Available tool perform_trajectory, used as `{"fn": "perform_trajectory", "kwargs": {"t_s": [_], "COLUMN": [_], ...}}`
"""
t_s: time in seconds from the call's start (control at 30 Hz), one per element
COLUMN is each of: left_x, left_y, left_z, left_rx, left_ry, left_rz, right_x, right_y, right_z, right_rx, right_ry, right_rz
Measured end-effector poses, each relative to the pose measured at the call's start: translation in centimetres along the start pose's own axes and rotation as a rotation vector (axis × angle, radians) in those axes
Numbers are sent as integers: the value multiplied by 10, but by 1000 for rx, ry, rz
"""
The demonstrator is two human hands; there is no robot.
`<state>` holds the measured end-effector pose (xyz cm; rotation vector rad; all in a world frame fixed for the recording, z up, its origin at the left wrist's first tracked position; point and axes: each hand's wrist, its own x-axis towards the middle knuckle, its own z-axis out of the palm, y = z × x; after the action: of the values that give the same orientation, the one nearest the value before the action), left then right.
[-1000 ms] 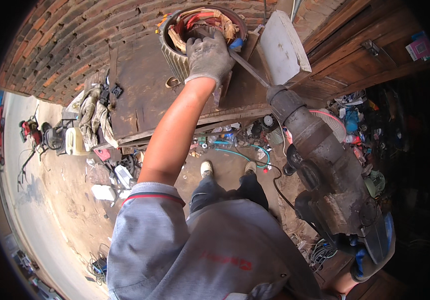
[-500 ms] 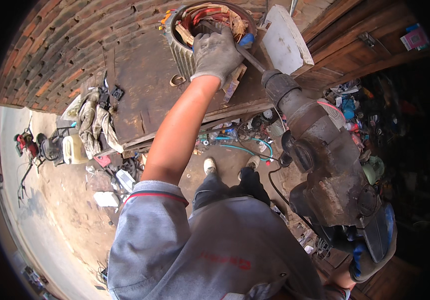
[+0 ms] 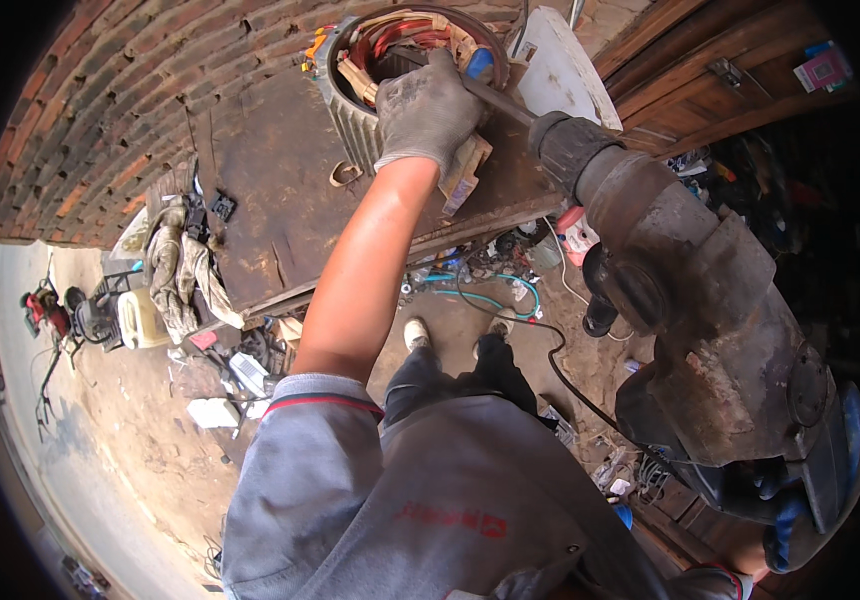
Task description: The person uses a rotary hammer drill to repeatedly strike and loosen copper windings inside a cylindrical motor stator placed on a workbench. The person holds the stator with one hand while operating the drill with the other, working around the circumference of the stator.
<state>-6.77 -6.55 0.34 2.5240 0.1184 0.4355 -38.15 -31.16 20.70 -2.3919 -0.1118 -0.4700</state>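
Note:
My left hand (image 3: 425,110), in a grey glove, is closed around the steel chisel bit (image 3: 505,105) at the opening of a ribbed motor housing (image 3: 350,130), which holds red and tan windings (image 3: 420,32). The bit runs down to the right into a large, worn grey hammer drill (image 3: 690,310), which fills much of the right side. My right hand (image 3: 800,525), gloved in grey and blue, grips the drill's rear handle, partly hidden by it. The bit's tip is hidden inside the housing. A wooden piece (image 3: 465,170) lies beside the housing, under my left hand.
The housing stands on a worn wooden bench (image 3: 260,210) against a brick wall (image 3: 110,120). A white slab (image 3: 560,70) and wooden door (image 3: 680,70) are at right. Crumpled cloth (image 3: 180,270), a jerrycan (image 3: 140,320), cables, a hose (image 3: 510,280) and scattered scrap surround my feet.
The drill and my right hand have swung right, and the chuck has risen slightly in the picture. My left hand remains on the bit at the housing's opening.

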Motion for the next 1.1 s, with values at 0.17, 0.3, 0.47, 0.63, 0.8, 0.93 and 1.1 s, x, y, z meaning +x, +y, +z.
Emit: {"fn": "perform_trajectory", "kwargs": {"t_s": [0.17, 0.3, 0.47, 0.63, 0.8, 0.93, 1.1], "left_x": [-1, -2, -5, -9, -17, -20, -24], "left_y": [0, 2, -6, -1, -8, -7, -1], "left_z": [-1, -4, 12, 15, 23, 23, 10], "left_rx": [27, 23, 12, 41, 105, 194, 284], "left_ry": [-11, 1, 130, 140, 246, 259, 115], "left_rz": [-5, -26, 49, 81, 125, 170, 157], "right_x": [10, 9, -7, -27, -49, -57, -59], "right_y": [-2, 1, 14, 34, 59, 75, 83], "right_z": [9, 5, -18, -43, -65, -66, -86], "right_rx": [-10, -17, -39, -71, -174, -31, 126], "right_ry": [-11, -14, -3, 23, 45, -52, 17], "right_rz": [-20, -14, 52, 149, 165, 178, 440]}}
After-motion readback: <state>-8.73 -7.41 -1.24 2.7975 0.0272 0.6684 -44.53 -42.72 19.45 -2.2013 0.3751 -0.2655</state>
